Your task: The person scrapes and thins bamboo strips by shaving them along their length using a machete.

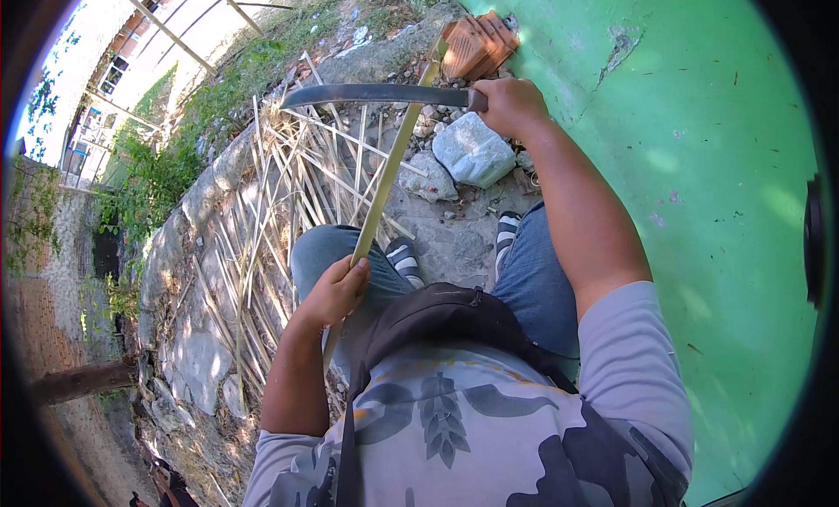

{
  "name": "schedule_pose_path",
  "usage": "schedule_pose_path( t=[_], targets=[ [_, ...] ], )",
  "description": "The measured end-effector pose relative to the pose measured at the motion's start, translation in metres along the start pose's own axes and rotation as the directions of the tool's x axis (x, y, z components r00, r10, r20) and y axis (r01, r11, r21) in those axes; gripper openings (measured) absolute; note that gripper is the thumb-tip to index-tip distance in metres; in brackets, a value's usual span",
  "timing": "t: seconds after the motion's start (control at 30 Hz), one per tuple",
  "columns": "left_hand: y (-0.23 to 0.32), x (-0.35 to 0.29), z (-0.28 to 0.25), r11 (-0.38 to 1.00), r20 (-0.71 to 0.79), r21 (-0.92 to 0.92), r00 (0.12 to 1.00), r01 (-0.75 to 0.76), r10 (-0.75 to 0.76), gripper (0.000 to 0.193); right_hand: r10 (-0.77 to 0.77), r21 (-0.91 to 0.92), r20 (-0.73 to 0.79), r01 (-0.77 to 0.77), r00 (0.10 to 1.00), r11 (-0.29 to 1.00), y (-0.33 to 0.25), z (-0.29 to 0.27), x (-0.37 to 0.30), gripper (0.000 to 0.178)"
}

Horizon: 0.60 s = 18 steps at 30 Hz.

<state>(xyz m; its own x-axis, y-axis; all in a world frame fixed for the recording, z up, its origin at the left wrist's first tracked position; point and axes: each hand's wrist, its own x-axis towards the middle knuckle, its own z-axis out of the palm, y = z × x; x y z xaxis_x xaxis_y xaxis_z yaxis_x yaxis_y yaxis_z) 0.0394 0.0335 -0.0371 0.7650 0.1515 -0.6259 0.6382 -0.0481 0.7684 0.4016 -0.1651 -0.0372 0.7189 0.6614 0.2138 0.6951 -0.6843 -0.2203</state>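
Note:
My left hand [335,293] is closed round the lower part of a long, flat yellow-green bamboo strip [389,170], which slants up and away from my lap. In my right hand [511,107] is the handle of a curved machete [376,93]. Its dark blade reaches left across the strip near the strip's far end; whether the edge touches it I cannot tell. Beyond my left knee, many thin pale split bamboo strips [301,170] lie in a loose, crossing pile on the ground.
A large pale stone [473,149] and a smaller grey rock [427,177] sit between my feet and the stacked orange bricks [479,45]. To the right spreads a green painted floor [699,201]. Green plants [149,184] grow at the left, near a wooden log [83,383].

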Motion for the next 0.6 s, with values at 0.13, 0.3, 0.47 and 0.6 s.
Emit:
schedule_pose_path(
  t=[0.13, 0.3, 0.47, 0.6],
  targets=[
    [-0.004, -0.001, 0.0, 0.994, -0.01, 0.097, 0.998, -0.057, 0.059, 0.031, 0.119, 0.003, 0.062, -0.119, 0.991, 0.993, 0.006, -0.018, -0.004, 0.016],
    [0.003, 0.0, 0.006, 0.99, -0.02, 0.117, 0.996, -0.079, 0.082, 0.03, 0.231, -0.032, -0.003, -0.231, 0.973, 0.972, 0.012, -0.008, -0.005, 0.024],
    [-0.01, 0.003, 0.003, 0.98, -0.061, 0.135, 0.986, -0.144, 0.154, 0.03, 0.114, 0.037, 0.017, -0.115, 0.993, 0.993, 0.011, -0.007, -0.006, 0.024],
    [-0.001, 0.001, 0.005, 0.993, -0.092, 0.119, 0.995, -0.019, 0.03, 0.034, -0.04, 0.028, 0.114, 0.037, 0.993, 0.999, -0.012, -0.012, -0.012, 0.021]
  ],
)
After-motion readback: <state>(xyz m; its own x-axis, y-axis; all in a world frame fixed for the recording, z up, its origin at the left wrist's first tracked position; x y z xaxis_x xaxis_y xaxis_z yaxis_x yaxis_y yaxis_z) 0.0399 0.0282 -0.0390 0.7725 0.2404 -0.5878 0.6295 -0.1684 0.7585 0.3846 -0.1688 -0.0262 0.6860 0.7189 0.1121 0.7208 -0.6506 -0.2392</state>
